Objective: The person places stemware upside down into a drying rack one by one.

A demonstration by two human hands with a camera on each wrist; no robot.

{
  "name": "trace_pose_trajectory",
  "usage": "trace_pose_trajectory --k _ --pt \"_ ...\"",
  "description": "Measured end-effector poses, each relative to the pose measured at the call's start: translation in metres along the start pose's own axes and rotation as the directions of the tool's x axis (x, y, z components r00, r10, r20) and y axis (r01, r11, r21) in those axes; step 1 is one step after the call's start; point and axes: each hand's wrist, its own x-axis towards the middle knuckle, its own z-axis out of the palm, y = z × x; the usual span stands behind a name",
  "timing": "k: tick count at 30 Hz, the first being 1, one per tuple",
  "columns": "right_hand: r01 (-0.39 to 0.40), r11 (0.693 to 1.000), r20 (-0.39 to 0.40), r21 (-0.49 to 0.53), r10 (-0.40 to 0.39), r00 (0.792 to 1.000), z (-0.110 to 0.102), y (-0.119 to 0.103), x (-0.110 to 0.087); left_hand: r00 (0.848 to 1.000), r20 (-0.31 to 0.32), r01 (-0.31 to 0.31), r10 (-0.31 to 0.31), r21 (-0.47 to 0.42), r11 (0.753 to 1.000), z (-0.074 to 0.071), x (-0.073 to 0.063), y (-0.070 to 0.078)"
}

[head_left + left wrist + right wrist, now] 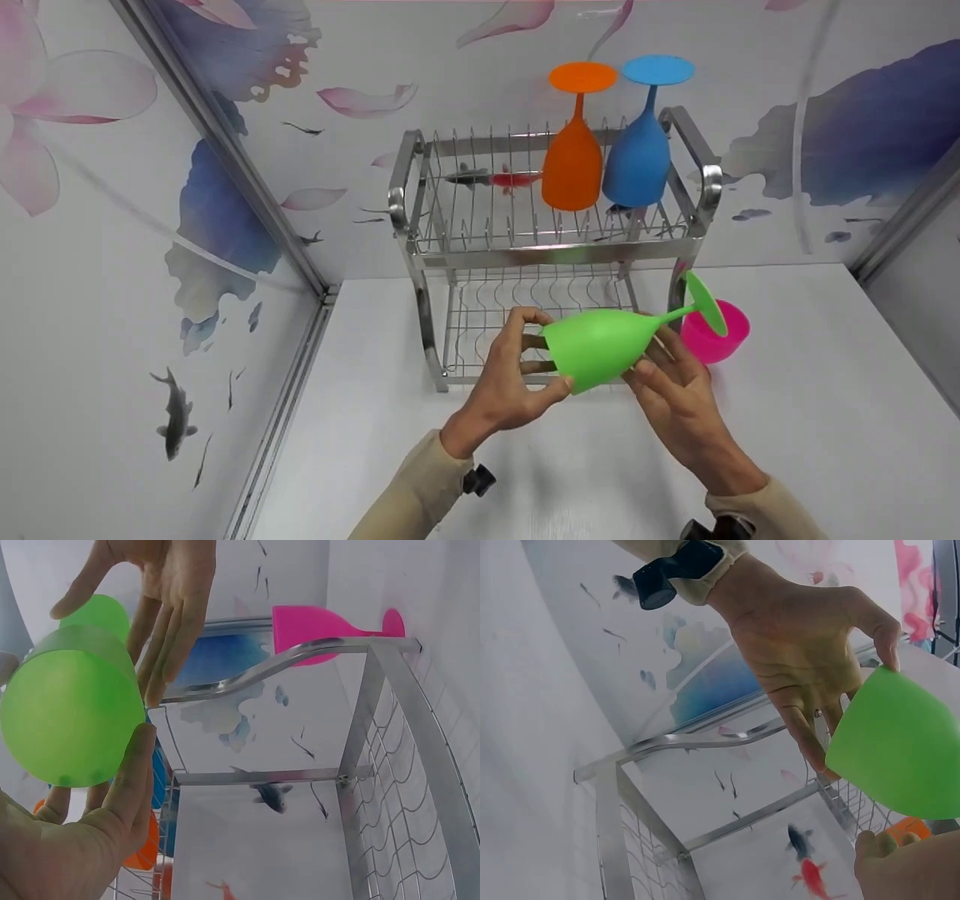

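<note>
A green goblet (600, 345) is held tilted in the air in front of the rack, its foot toward the upper right. My left hand (510, 375) grips the bowl near its rim, the thumb on the near side and the fingers round the far side. Beside the bowl's stem end is my right hand (679, 401), fingers extended and partly hidden behind the goblet. The right hand (176, 607) also shows in the left wrist view with long, straight fingers. In the right wrist view the left thumb meets the green goblet (900, 746) at its edge.
A two-tier metal dish rack (555, 256) stands against the back wall. On its upper tier an orange goblet (573, 169) and a blue goblet (637, 165) are upside down. A pink goblet (716, 334) stands upright on the white table (810, 420), right of the rack.
</note>
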Motion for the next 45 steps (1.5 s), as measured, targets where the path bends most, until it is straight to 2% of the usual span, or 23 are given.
trace_pose_trajectory --k 5,11,23,29,33,37,40,42,45 --pt "-0.026 0.998 0.003 0.058 0.026 1.000 0.004 0.000 0.004 1.000 0.000 0.004 -0.004 0.008 1.000 0.001 0.002 -0.001" --pt "-0.037 0.996 -0.002 0.080 0.038 0.999 0.006 0.000 0.005 1.000 -0.005 0.006 -0.006 0.004 1.000 0.004 0.002 0.000" --pt "-0.011 0.998 0.020 0.068 0.010 1.000 0.008 -0.001 0.006 1.000 0.002 -0.007 0.006 0.016 1.000 0.006 0.001 0.002" --pt "0.026 0.999 0.015 0.019 -0.026 1.000 0.010 -0.012 0.010 0.999 0.002 -0.045 0.045 0.008 0.999 -0.004 -0.002 0.000" --pt "0.052 0.992 0.000 -0.113 -0.052 0.999 0.011 -0.028 0.018 0.995 -0.078 -0.052 0.054 0.028 0.998 -0.022 -0.007 -0.009" --pt "0.027 0.957 -0.036 -0.289 -0.039 0.999 0.016 -0.049 0.028 0.982 -0.189 -0.010 0.029 0.102 0.995 -0.047 -0.014 -0.022" --pt "-0.001 0.916 -0.047 -0.402 -0.020 0.999 0.022 -0.064 0.037 0.960 -0.280 0.036 0.014 0.172 0.985 -0.064 -0.020 -0.031" --pt "0.000 0.883 -0.032 -0.470 -0.017 0.999 0.025 -0.074 0.043 0.940 -0.339 0.063 0.020 0.229 0.971 -0.074 -0.023 -0.039" --pt "0.025 0.813 0.017 -0.582 -0.018 1.000 0.030 -0.088 0.053 0.910 -0.412 0.100 0.048 0.330 0.939 -0.086 -0.025 -0.051"
